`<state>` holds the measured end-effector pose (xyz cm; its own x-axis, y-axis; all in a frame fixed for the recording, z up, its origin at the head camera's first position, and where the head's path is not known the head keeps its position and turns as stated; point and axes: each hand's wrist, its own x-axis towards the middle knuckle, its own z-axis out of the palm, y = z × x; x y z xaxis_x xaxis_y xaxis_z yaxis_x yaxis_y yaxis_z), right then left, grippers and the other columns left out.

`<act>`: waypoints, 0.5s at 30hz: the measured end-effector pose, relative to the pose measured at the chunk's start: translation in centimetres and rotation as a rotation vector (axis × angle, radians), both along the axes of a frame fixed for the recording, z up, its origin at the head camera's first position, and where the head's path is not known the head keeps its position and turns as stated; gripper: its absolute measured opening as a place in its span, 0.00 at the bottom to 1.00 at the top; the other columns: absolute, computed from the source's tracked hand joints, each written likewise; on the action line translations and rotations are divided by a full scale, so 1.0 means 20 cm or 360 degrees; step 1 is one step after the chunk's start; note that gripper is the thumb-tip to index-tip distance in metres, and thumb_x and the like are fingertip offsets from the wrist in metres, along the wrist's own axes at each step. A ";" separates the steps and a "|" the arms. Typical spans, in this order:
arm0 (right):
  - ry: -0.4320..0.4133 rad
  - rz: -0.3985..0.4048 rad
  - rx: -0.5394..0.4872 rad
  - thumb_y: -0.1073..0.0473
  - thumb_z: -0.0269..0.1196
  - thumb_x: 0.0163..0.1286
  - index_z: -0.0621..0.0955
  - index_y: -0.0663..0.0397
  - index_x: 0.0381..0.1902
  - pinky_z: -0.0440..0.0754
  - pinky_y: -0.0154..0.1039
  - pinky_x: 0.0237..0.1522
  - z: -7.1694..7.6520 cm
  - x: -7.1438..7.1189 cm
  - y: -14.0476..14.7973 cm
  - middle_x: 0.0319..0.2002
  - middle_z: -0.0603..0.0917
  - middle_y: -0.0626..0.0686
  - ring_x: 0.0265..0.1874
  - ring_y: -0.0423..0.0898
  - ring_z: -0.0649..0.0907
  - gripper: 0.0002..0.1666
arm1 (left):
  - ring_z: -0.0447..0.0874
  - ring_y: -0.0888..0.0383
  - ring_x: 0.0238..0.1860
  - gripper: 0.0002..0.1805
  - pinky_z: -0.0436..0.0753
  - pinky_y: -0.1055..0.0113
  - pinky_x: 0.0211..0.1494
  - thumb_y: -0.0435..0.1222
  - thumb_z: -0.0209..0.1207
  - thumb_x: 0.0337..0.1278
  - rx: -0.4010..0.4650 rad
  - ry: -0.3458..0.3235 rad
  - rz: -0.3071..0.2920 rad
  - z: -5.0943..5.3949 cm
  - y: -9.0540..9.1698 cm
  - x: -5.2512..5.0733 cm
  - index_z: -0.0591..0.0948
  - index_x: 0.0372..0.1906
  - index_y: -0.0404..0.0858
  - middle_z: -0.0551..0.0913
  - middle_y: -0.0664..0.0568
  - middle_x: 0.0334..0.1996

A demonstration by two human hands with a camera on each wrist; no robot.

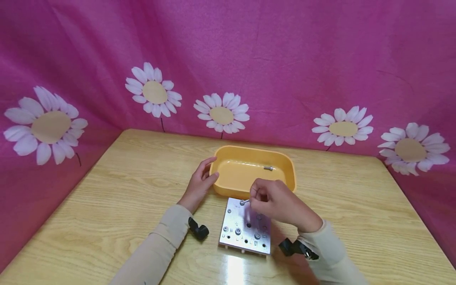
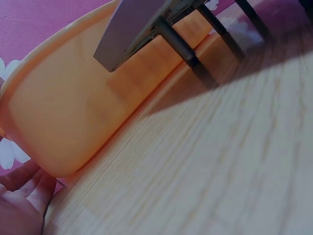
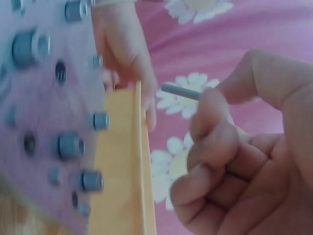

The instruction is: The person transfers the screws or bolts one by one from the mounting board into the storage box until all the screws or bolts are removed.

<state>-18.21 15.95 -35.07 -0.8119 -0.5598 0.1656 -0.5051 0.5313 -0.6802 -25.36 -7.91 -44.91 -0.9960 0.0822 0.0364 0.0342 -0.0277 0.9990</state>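
Observation:
My left hand (image 1: 199,184) holds the left end of the yellow plastic tray (image 1: 291,178), thumb and forefinger at its rim. In the left wrist view, fingers (image 2: 24,193) show beside the tray's corner. My right hand (image 1: 276,200) is above the far edge of a metal plate (image 1: 240,215). Between its thumb and forefinger it pinches a thin grey metal rod (image 3: 181,91); the fingers hide the rest, so its kind is unclear. Several socket-head screws (image 1: 238,231) sit in the plate, and threaded shanks (image 2: 177,41) stick out beneath it.
One loose screw (image 1: 268,168) lies inside the tray at the right. Both tray and plate stand on a wooden table (image 1: 142,178), the plate in front of the tray. A pink curtain (image 1: 285,59) with printed daisies hangs behind and at the sides.

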 end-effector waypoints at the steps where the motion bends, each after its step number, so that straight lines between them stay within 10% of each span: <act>1: 0.0005 -0.0036 -0.0013 0.66 0.61 0.55 0.76 0.49 0.27 0.63 0.28 0.15 0.00 -0.01 0.01 0.16 0.71 0.41 0.15 0.34 0.68 0.06 | 0.69 0.53 0.64 0.27 0.73 0.61 0.64 0.36 0.58 0.64 -0.0005 -0.0003 0.0001 0.00 0.00 0.00 0.69 0.67 0.54 0.68 0.47 0.64; 15: 0.0030 -0.0437 -0.0096 0.63 0.62 0.61 0.78 0.54 0.31 0.62 0.32 0.15 -0.08 -0.18 0.12 0.15 0.70 0.46 0.14 0.40 0.67 0.02 | 0.69 0.53 0.64 0.26 0.73 0.60 0.63 0.38 0.59 0.63 0.0004 -0.0004 0.0010 0.01 0.00 0.00 0.70 0.65 0.56 0.69 0.48 0.64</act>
